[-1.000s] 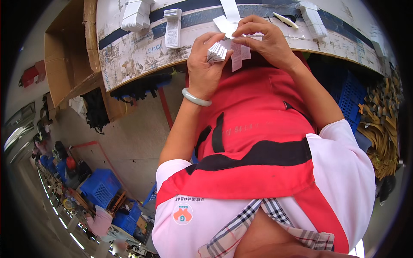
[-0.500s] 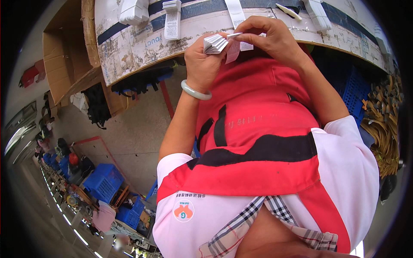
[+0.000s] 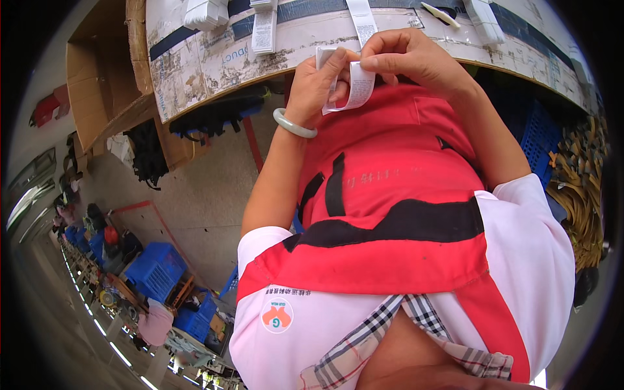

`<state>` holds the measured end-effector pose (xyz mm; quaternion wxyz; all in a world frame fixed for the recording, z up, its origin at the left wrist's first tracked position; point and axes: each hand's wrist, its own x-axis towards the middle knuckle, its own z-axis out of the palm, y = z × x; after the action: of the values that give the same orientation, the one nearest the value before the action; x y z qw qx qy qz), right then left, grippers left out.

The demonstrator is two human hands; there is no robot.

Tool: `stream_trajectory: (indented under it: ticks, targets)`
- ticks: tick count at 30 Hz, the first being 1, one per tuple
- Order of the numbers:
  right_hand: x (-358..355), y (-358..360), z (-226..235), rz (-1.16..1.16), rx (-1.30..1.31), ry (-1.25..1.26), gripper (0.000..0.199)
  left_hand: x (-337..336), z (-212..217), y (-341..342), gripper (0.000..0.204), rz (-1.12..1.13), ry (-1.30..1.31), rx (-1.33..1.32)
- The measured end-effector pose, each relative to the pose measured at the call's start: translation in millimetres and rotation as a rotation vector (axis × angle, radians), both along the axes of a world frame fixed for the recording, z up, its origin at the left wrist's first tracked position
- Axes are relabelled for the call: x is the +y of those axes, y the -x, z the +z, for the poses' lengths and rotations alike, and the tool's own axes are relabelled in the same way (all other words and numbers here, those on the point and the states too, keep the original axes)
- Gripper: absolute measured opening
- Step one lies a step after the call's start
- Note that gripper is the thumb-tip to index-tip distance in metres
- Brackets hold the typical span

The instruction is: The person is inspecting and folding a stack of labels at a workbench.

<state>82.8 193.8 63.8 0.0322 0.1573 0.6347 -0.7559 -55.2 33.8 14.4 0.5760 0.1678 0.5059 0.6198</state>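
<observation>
Above the red apron, just off the table's near edge, my left hand point(image 3: 311, 90) is closed on white printed labels point(image 3: 323, 57), with the thumb on top. A printed label strip point(image 3: 359, 84) curves down between my two hands. Its upper end is pinched between the thumb and forefinger of my right hand point(image 3: 419, 62). On the table beyond lie a folded label stack point(image 3: 263, 36) and a long label strip point(image 3: 362, 21). My left fingers partly hide the held labels.
The worn table point(image 3: 195, 81) curves across the top, with label bundles at its left point(image 3: 207, 13) and right point(image 3: 484, 25) and a white slim tool point(image 3: 442, 14). A cardboard box point(image 3: 97, 81) stands left. Blue crates point(image 3: 156, 270) and brown strips point(image 3: 575, 195) flank me.
The fanned folded labels in my left hand have turned flat. The label strip now hangs open in a curve between my hands, where my right hand pinched a thin folded piece before.
</observation>
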Motion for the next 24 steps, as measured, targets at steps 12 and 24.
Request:
stream_trajectory:
  ticks: [12, 24]
  targets:
    - [39.0, 28.3, -59.7, -0.351, 0.195, -1.188, 0.019, 5.3, -10.7, -6.5, 0.026, -0.003, -0.097, -0.146]
    - [30.7, 29.4, -51.1, -0.436, 0.157, -0.780, 0.012, 15.9, -7.9, 2.4, 0.012, 0.278, -0.055, 0.481]
